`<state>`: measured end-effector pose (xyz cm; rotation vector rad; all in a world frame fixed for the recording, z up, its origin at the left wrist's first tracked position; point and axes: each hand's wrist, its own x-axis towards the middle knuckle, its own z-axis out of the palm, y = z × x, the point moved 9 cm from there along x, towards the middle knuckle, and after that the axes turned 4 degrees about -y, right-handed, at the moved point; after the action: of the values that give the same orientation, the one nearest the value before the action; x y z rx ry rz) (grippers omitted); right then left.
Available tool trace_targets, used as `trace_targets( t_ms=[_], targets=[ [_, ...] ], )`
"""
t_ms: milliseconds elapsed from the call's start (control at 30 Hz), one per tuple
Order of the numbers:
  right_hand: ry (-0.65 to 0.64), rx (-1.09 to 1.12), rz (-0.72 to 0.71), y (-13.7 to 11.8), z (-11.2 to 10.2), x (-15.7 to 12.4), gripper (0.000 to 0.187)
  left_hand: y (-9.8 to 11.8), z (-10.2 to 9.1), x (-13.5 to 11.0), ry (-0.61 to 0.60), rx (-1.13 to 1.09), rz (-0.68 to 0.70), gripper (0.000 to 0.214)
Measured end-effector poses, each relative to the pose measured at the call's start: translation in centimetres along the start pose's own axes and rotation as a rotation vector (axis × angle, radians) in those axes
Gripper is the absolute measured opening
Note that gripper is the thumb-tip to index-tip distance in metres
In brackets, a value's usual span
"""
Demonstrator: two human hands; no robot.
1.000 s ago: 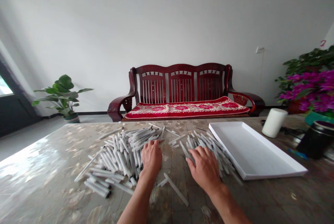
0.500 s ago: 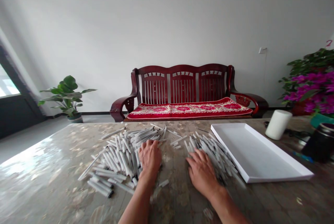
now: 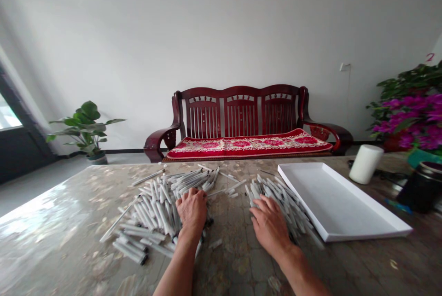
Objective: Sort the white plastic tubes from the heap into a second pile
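Observation:
A heap of slim, whitish translucent pens (image 3: 157, 207), many with black ends, lies on the left of the table. At this heap's right edge is my left hand (image 3: 192, 208), its fingers curled downward and their tips hidden. I cannot make out what they hold, if anything. A second heap of similar pens (image 3: 289, 204) lies to the right. My right hand (image 3: 271, 222) rests on that heap's near left side with its fingers apart, touching the pens. A few short pale pieces (image 3: 234, 188) lie between the heaps.
A shallow white box lid (image 3: 345, 204) stands right of the second heap. Beyond it are a white cylinder (image 3: 366, 164), a dark cup (image 3: 419, 190) and purple flowers (image 3: 414, 118). Behind the patterned table (image 3: 62, 222) stands a red wooden bench (image 3: 241, 112).
My left hand has drawn slightly left and nearer to me along the edge of the left heap. My right hand stays on the right heap, shifted a little.

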<state>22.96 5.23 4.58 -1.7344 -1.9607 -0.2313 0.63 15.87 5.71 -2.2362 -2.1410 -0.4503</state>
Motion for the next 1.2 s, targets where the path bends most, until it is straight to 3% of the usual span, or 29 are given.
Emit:
trace_targets(
  t_ms=[133, 333, 467, 600, 800, 1000, 1100, 1200],
  targets=[
    [0.076, 0.051, 0.006, 0.0, -0.9, 0.2, 0.029, 0.5, -0.4, -0.2, 0.030, -0.078, 0.035, 0.024],
    [0.250, 0.174, 0.068, 1.5, -2.3, 0.5, 0.037, 3.5, -0.5, -0.4, -0.011, -0.403, 0.355, 0.023],
    [0.253, 0.187, 0.093, 2.4, -2.5, 0.6, 0.032, 4.6, -0.1, -0.5, -0.052, -0.564, 0.416, 0.020],
    [0.210, 0.238, 0.099, 2.6, -2.6, 0.8, 0.026, 5.2, 0.0, -0.7, -0.084, -0.635, 0.426, 0.017],
    [0.248, 0.463, 0.150, 2.8, -3.0, 0.7, 0.027, 5.2, 0.0, -0.9, -0.092, -0.741, 0.418, 0.018],
    [0.517, 0.588, 0.362, 6.8, -5.4, -0.7, 0.030, 4.3, 1.5, -0.3, -0.144, -0.680, 0.350, 0.021],
    [0.639, 0.521, 0.463, 8.9, -6.8, -1.6, 0.030, 3.9, 1.7, -0.2, -0.134, -0.610, 0.320, 0.022],
    [0.655, 0.338, 0.447, 9.4, -7.8, -1.8, 0.029, 4.0, 1.9, -0.6, -0.137, -0.481, 0.238, 0.023]
  ],
)
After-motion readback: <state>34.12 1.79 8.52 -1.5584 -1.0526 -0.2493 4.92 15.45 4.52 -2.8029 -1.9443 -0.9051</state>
